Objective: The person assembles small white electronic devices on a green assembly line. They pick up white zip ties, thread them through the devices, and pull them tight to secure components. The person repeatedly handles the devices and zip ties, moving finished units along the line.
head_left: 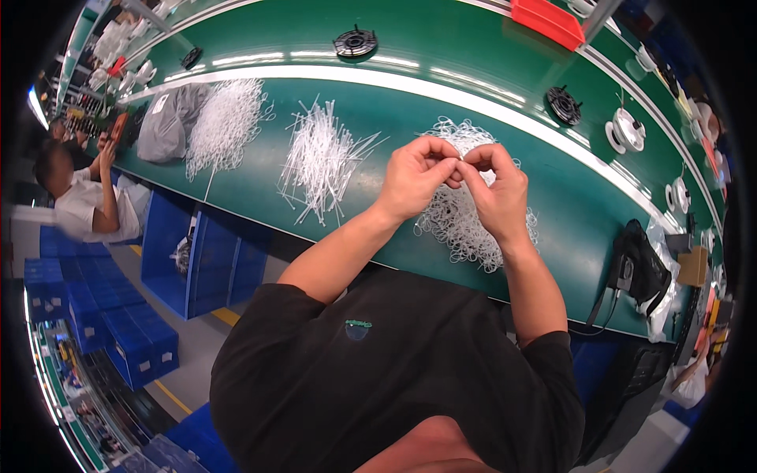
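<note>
My left hand [418, 177] and my right hand [498, 193] meet fingertip to fingertip above the bench. Both are closed in a pinch on a thin white cable tie [462, 158], mostly hidden by the fingers. Beneath them lies a wide heap of white cable ties bent into loops [465, 232]. To the left is a pile of straight white cable ties [325, 162], spread in many directions. Farther left rests another heap of looped ties [229, 126].
A grey plastic bag [169, 122] lies at the bench's far left; a black bag [637, 264] is at the right. Beyond a pale rail, black round grates [355, 42] and a red tray [547, 22] sit on a green surface. Blue bins [142, 343] and another person [98, 197] are left.
</note>
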Demonstrator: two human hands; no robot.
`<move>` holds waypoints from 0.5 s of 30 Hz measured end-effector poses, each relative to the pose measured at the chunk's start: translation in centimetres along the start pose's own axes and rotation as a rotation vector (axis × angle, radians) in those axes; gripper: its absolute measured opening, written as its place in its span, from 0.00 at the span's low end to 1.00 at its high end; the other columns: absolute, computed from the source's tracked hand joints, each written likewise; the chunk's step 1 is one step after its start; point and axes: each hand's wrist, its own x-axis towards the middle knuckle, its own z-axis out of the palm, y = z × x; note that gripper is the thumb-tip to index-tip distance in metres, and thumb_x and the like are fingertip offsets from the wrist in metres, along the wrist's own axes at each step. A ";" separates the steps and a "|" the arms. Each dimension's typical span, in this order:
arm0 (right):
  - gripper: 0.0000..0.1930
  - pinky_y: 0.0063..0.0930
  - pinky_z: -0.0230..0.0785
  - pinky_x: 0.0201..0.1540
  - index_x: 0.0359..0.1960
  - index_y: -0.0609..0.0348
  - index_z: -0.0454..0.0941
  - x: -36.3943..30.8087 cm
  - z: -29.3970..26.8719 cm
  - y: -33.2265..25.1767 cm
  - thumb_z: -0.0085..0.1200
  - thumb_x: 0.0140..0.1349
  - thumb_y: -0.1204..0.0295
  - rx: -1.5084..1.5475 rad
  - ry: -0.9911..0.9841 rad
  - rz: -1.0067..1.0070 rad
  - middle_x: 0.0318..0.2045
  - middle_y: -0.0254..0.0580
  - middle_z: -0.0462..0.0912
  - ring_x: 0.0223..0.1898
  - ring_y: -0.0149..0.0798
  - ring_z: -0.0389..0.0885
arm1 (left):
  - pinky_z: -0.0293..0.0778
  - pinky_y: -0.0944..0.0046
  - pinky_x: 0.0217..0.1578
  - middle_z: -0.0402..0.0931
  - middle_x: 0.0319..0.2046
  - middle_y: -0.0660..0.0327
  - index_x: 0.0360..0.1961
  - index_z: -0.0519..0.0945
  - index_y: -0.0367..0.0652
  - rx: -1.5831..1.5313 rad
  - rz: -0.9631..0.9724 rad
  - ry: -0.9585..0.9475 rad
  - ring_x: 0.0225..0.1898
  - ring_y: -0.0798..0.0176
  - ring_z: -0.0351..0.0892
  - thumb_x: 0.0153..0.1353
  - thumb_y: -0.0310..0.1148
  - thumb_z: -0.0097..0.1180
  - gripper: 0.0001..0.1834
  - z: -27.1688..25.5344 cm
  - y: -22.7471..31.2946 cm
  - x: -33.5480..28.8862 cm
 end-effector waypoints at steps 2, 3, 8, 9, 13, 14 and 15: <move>0.07 0.27 0.76 0.38 0.34 0.64 0.76 0.0 0.0 0.2 0.62 0.58 0.78 -0.007 -0.028 0.008 0.28 0.41 0.83 0.31 0.33 0.83 | 0.83 0.67 0.38 0.80 0.35 0.57 0.43 0.76 0.31 0.044 -0.020 -0.019 0.34 0.68 0.82 0.66 0.21 0.56 0.07 -0.3 0.0 -0.1; 0.07 0.27 0.76 0.38 0.33 0.64 0.76 0.0 0.0 0.4 0.62 0.58 0.78 -0.012 -0.040 0.014 0.28 0.41 0.83 0.31 0.33 0.83 | 0.83 0.68 0.37 0.80 0.35 0.57 0.43 0.77 0.31 0.062 -0.029 -0.027 0.34 0.68 0.82 0.66 0.21 0.56 0.06 -0.5 0.0 -0.2; 0.08 0.28 0.75 0.38 0.32 0.64 0.74 0.6 0.6 1.1 0.63 0.57 0.77 -0.020 -0.121 0.077 0.27 0.41 0.83 0.31 0.35 0.83 | 0.81 0.69 0.35 0.81 0.34 0.59 0.42 0.79 0.32 0.166 -0.127 -0.054 0.34 0.70 0.82 0.65 0.23 0.58 0.07 -2.3 0.1 0.1; 0.08 0.30 0.75 0.39 0.32 0.63 0.75 0.6 0.5 1.0 0.64 0.57 0.77 -0.046 -0.151 0.084 0.27 0.41 0.83 0.31 0.36 0.84 | 0.80 0.69 0.35 0.81 0.34 0.59 0.42 0.79 0.33 0.199 -0.143 -0.058 0.33 0.71 0.81 0.64 0.24 0.59 0.07 -2.6 0.2 0.2; 0.09 0.35 0.73 0.40 0.32 0.61 0.76 1.0 -1.1 1.9 0.65 0.56 0.74 -0.318 -0.241 0.013 0.27 0.42 0.83 0.31 0.40 0.83 | 0.76 0.67 0.32 0.82 0.31 0.58 0.37 0.82 0.37 1.002 0.110 0.123 0.31 0.68 0.81 0.59 0.32 0.65 0.09 -7.1 1.5 2.2; 0.08 0.36 0.72 0.41 0.32 0.60 0.78 0.9 -1.4 2.3 0.65 0.55 0.72 -0.351 -0.197 -0.019 0.28 0.41 0.84 0.31 0.41 0.82 | 0.77 0.61 0.34 0.83 0.30 0.56 0.35 0.82 0.37 1.183 0.216 0.187 0.31 0.60 0.82 0.58 0.33 0.64 0.09 -9.0 2.5 2.8; 0.08 0.36 0.72 0.41 0.32 0.60 0.78 1.0 -1.7 2.5 0.65 0.55 0.73 -0.336 -0.172 0.006 0.28 0.41 0.84 0.31 0.41 0.82 | 0.77 0.59 0.35 0.83 0.29 0.54 0.35 0.82 0.38 1.266 0.117 0.272 0.31 0.55 0.83 0.58 0.34 0.64 0.10 -11.2 3.0 3.5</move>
